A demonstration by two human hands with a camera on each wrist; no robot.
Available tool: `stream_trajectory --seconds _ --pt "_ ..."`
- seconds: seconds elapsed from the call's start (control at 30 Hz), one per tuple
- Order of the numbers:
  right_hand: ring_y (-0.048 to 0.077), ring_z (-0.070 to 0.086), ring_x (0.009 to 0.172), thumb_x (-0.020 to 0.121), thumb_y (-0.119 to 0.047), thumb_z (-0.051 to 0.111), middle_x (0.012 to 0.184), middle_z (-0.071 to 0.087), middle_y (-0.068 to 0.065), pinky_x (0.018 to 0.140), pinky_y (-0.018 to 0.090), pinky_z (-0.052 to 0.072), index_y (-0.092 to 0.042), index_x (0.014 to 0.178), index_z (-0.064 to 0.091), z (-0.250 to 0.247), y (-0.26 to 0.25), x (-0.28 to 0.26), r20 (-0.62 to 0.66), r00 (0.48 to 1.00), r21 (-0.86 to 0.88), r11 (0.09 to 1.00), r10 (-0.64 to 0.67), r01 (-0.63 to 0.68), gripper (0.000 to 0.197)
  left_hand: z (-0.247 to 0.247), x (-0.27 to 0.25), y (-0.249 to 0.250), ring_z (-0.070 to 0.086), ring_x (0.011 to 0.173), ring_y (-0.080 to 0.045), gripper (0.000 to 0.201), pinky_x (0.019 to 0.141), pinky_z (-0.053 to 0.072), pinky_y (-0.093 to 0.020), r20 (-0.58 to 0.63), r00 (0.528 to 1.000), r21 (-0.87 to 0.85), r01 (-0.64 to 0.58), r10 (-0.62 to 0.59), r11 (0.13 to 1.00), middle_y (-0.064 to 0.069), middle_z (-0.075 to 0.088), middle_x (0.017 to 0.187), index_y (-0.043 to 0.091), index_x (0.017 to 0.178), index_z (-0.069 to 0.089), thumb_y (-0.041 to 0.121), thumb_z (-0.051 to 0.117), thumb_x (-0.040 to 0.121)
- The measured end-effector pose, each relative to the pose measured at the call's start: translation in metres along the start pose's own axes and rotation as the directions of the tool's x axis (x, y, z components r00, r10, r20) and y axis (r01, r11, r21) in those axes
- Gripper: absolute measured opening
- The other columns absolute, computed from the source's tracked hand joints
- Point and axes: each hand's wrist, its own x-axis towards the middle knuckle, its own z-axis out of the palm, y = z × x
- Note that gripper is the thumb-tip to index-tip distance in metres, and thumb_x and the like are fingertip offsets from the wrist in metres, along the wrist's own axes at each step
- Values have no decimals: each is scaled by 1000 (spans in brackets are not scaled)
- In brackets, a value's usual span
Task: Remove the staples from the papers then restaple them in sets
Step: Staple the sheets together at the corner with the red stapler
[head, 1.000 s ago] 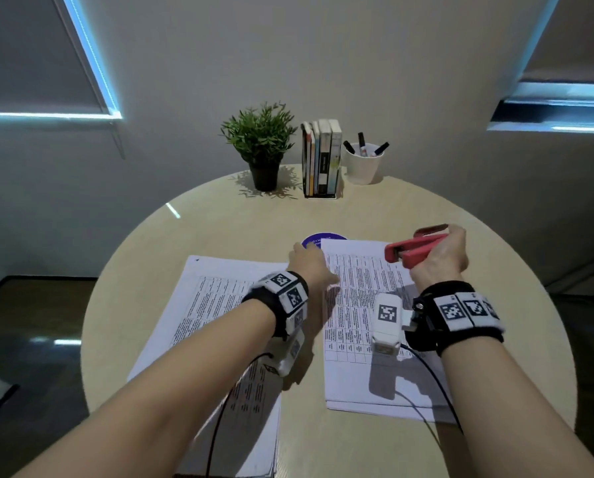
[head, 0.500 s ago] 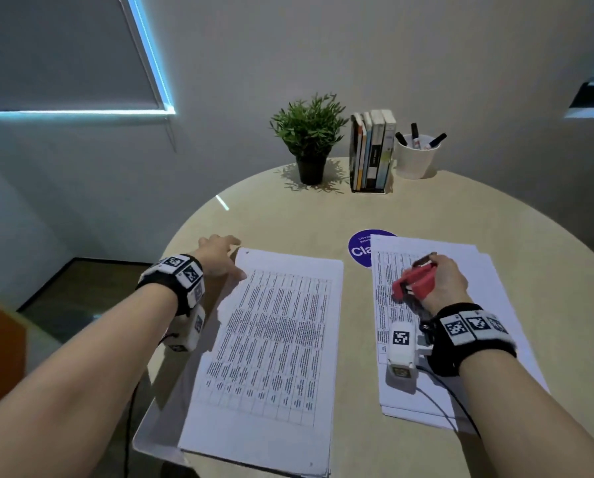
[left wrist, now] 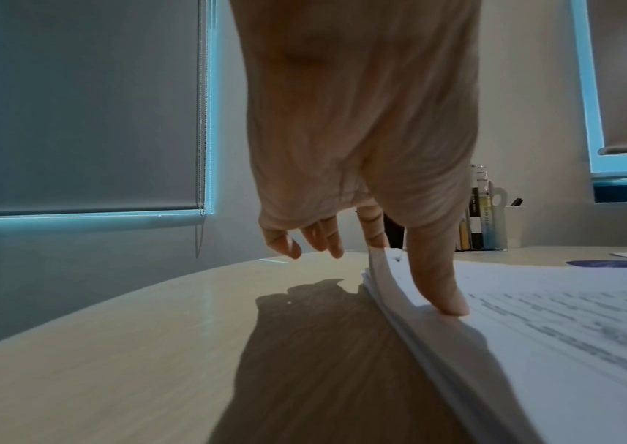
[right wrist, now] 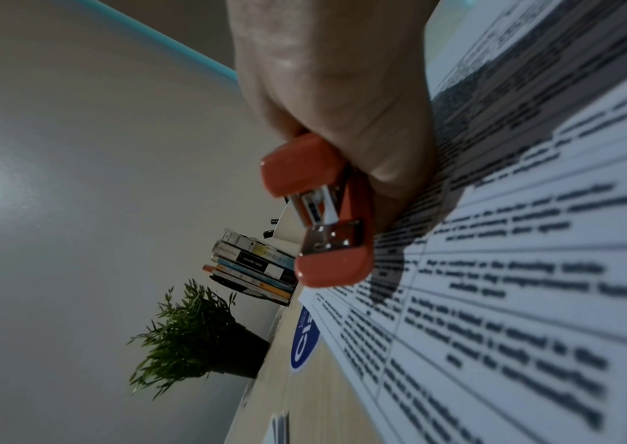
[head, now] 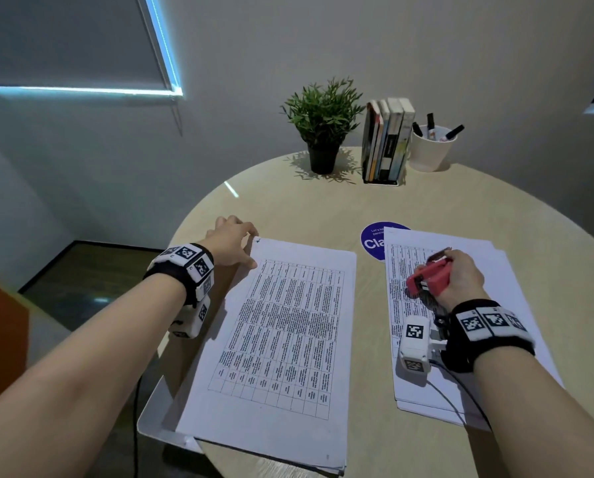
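Two stacks of printed sheets lie on the round table. My left hand (head: 247, 248) is at the far left corner of the left stack (head: 282, 322), beside a small staple (head: 258, 240). In the left wrist view my left hand (left wrist: 418, 264) has its thumb on the top sheet of the left stack (left wrist: 551, 315). Its index finger holds the corner curled up. My right hand (head: 457, 274) grips a red stapler (head: 426, 279) just above the right stack (head: 516, 288). The right wrist view shows the stapler (right wrist: 319, 210) with its jaws pointing out of my fist.
At the back of the table (head: 306, 208) stand a potted plant (head: 323, 132), a row of books (head: 387, 143) and a white cup of markers (head: 431, 146). A blue round sticker (head: 373, 241) lies between the stacks. The left stack overhangs the near left table edge.
My left hand left the right stack and went to the far left corner of the left stack. My right hand came down and nearer with the stapler. Little has moved in the last half second.
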Motion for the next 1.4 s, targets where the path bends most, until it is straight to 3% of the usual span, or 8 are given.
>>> stream_trajectory --seconds 0.23,0.4,0.57,0.9,1.07,1.2,1.27,1.4 --pt "25 63 60 92 -22 58 82 64 16 61 41 51 -10 107 47 0 1 -3 0 1000 -15 1000 1 -1 22 1 -2 3 33 125 -28 76 100 35 -44 -35 999 -1 5 -5 1000 -6 43 135 13 134 46 38 81 71" --pt "25 63 59 92 -22 58 83 64 16 64 41 52 -10 108 47 0 1 -4 -4 1000 -12 1000 1 -1 23 2 -3 1 46 116 -33 77 100 42 -46 -28 999 -90 25 -28 996 -6 50 120 27 129 46 35 87 64" --pt "26 62 56 90 -20 58 79 63 17 66 42 52 -10 102 48 2 2 -6 -15 1000 -7 1000 -1 1 18 1 1 3 36 128 -31 88 103 35 -45 -3 1000 -45 -13 12 999 -7 53 131 26 145 37 33 83 70" --pt "26 65 59 90 -24 58 79 66 15 79 50 52 -12 102 48 1 4 -3 -26 1000 -35 999 -15 14 20 -3 2 5 35 121 -27 71 97 35 -41 -40 999 129 -30 35 991 -7 45 127 28 132 49 44 81 70" --pt "26 64 57 88 -23 59 82 66 15 77 50 53 -11 99 49 1 5 -2 -31 999 -32 999 -17 16 19 0 -3 7 38 118 -28 71 97 36 -41 -93 995 68 -34 40 997 -8 47 125 15 127 49 37 83 69" --pt "26 63 54 87 -21 60 81 65 17 65 44 54 -10 106 48 2 5 -1 -36 999 -13 1000 -24 23 25 0 -6 8 54 90 -31 34 70 41 -32 -101 995 -75 -1 -6 997 -11 58 90 8 82 55 24 83 71" --pt "25 63 50 87 -21 60 78 64 16 62 42 54 -11 107 48 2 5 0 -40 999 -12 1000 -27 27 25 1 -6 6 51 72 -27 35 58 36 -29 -139 989 -185 28 -55 982 -9 54 72 9 63 49 16 82 72" --pt "24 64 46 86 -23 60 78 66 15 71 46 52 -11 107 51 3 5 1 -41 998 -26 999 -37 36 26 4 -9 7 48 67 -24 34 60 38 -29 -221 969 -303 36 -107 952 -7 53 67 10 57 49 8 80 72"
